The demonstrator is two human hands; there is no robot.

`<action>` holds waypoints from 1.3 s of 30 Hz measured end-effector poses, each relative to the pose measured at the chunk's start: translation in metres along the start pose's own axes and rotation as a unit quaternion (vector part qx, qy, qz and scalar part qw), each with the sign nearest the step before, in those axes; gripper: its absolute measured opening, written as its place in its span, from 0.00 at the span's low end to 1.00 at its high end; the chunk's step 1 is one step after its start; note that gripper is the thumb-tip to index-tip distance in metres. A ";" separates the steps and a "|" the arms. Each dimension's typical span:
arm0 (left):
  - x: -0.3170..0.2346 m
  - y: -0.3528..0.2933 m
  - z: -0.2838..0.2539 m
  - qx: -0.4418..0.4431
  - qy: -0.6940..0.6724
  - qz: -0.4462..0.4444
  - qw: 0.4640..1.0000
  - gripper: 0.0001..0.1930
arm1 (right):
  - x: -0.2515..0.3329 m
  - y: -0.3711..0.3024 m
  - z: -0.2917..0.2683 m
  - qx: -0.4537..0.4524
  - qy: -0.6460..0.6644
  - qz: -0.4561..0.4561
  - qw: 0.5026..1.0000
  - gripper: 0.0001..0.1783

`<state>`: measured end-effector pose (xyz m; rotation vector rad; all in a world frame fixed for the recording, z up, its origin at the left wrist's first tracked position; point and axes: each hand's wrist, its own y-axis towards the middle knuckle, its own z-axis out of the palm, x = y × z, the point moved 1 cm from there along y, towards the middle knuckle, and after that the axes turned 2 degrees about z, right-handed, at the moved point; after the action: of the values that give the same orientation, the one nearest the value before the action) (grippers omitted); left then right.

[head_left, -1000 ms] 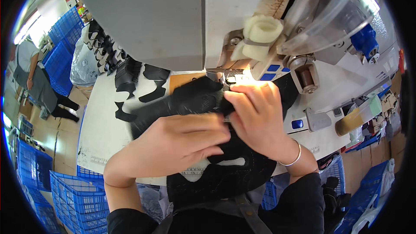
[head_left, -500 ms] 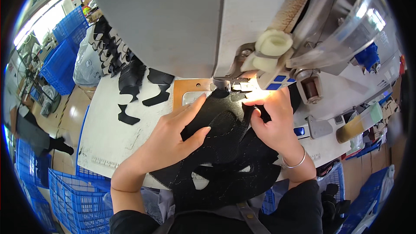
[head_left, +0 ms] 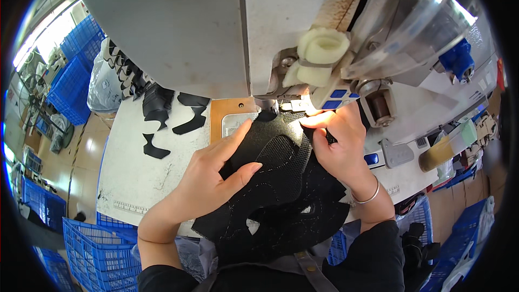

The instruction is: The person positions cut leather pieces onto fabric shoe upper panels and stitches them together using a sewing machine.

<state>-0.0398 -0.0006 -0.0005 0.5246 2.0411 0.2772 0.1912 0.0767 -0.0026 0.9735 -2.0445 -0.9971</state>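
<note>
1. A black mesh fabric piece (head_left: 275, 184) is laid flat on the white table (head_left: 135, 167), just below the sewing machine (head_left: 243, 32); its lower part hangs over the near table edge at 6 o'clock.
2. The left hand (head_left: 216, 176) is pressed on the fabric piece from 9 o'clock. The fingers are spread and extended, the index finger is pointed toward the needle area at 1 o'clock, and the thumb is laid across the mesh. Nothing is gripped; the fabric is held down only.
3. The right hand (head_left: 338, 146) is placed at the 3 o'clock edge of the fabric piece. The upper edge is pinched between thumb and fingertips just beside the lit needle area.
4. A silver bracelet (head_left: 367, 197) is worn on the right wrist.
5. Small black cut pieces (head_left: 167, 119) are scattered on the table at 10 o'clock from the left hand, well apart from it.
6. Blue crates (head_left: 97, 243) are seen on the floor at 7 o'clock.
</note>
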 end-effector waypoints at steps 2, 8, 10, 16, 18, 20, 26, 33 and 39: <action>-0.005 0.000 0.000 -0.006 0.026 0.016 1.000 0.32 | -0.001 -0.002 0.001 -0.006 0.018 -0.017 1.000 0.16; -0.008 -0.001 0.002 -0.006 0.056 0.028 0.998 0.33 | -0.003 -0.002 -0.001 -0.017 0.009 -0.004 1.000 0.16; -0.005 0.002 0.003 0.001 0.053 0.020 0.998 0.33 | -0.003 0.001 0.000 -0.002 0.031 -0.008 0.999 0.18; 0.005 0.010 -0.005 0.003 0.022 0.011 1.000 0.31 | -0.006 0.001 0.007 -0.037 0.010 -0.029 0.999 0.17; -0.005 0.011 -0.007 -0.019 0.069 0.027 0.997 0.30 | -0.007 0.001 0.007 -0.040 0.003 -0.032 0.999 0.17; -0.010 0.013 -0.010 -0.039 0.116 0.043 0.992 0.28 | -0.005 0.002 0.008 -0.045 0.004 -0.034 0.998 0.17; -0.033 0.018 0.001 -0.040 0.355 0.247 0.901 0.25 | 0.002 0.005 0.007 -0.049 -0.001 -0.019 0.999 0.22; -0.024 0.017 0.036 -0.062 0.403 0.204 0.890 0.29 | 0.005 0.000 0.010 -0.063 -0.062 -0.077 0.993 0.21; -0.018 0.020 0.030 -0.081 0.390 0.211 0.893 0.22 | 0.017 -0.004 0.014 -0.067 -0.165 -0.158 0.971 0.16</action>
<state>-0.0010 0.0077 0.0060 0.8433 2.6131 1.0536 0.1726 0.0653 -0.0093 1.1453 -2.0874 -1.5337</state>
